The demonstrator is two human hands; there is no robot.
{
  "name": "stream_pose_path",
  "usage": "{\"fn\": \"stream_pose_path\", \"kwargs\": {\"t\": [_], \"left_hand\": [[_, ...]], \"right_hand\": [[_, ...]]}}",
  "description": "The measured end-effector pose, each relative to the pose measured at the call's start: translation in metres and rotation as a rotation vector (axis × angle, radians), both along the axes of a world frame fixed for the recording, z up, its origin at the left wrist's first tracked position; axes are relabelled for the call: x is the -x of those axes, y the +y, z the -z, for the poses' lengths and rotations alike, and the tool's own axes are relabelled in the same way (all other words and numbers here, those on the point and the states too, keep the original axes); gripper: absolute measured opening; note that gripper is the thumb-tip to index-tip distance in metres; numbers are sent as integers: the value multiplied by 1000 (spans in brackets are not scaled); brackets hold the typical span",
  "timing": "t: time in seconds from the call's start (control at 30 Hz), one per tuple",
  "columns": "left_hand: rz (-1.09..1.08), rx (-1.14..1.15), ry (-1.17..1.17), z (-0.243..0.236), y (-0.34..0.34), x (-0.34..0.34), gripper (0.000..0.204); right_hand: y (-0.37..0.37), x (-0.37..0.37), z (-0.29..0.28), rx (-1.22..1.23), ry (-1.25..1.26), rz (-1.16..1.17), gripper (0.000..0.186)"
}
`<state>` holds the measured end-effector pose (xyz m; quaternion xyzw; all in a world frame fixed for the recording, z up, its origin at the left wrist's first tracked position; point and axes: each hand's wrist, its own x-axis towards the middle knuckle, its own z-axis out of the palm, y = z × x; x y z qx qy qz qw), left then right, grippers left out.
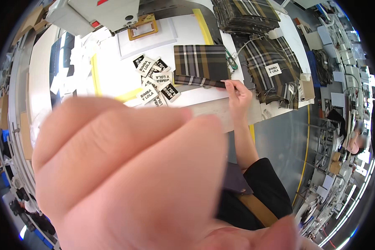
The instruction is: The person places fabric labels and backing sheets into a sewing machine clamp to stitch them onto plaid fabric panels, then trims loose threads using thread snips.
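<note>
My left hand (129, 166) is raised very close to the camera, large and blurred, with its fingers curled in; whatever they may hold is hidden. Farther off, my right hand (239, 98) pinches the right end of a folded strip along the near edge of a plaid fabric piece (206, 60). This brown, grey and white piece lies flat on the white table. Left of it is a loose pile of black and white fabric labels (148, 92). Green-handled thread snips (231, 61) lie by its right edge.
A white sewing machine (87, 16) stands at the far left of the table, beside a yellow-edged frame (154, 30). A thick stack of plaid pieces (250, 16) is at the back. More plaid pieces (256, 50), one bearing a label, lie at right. Yellow-lined grey floor (279, 146) shows below.
</note>
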<state>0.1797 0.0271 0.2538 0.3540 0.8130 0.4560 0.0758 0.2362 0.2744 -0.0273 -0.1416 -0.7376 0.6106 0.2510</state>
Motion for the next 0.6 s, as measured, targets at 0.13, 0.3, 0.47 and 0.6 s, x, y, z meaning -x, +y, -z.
{"fn": "stream_pose_path", "kwargs": {"t": [0.13, 0.3, 0.47, 0.6], "left_hand": [[-46, 132, -188, -9, 11, 8, 23], [16, 197, 10, 1, 2, -5, 22], [71, 203, 162, 21, 9, 10, 25], [37, 242, -70, 9, 14, 6, 32]], "right_hand": [[0, 5, 9, 53, 34, -30, 18], [6, -6, -10, 80, -36, 34, 17], [6, -1, 4, -26, -24, 11, 16], [5, -4, 4, 15, -34, 17, 15]]}}
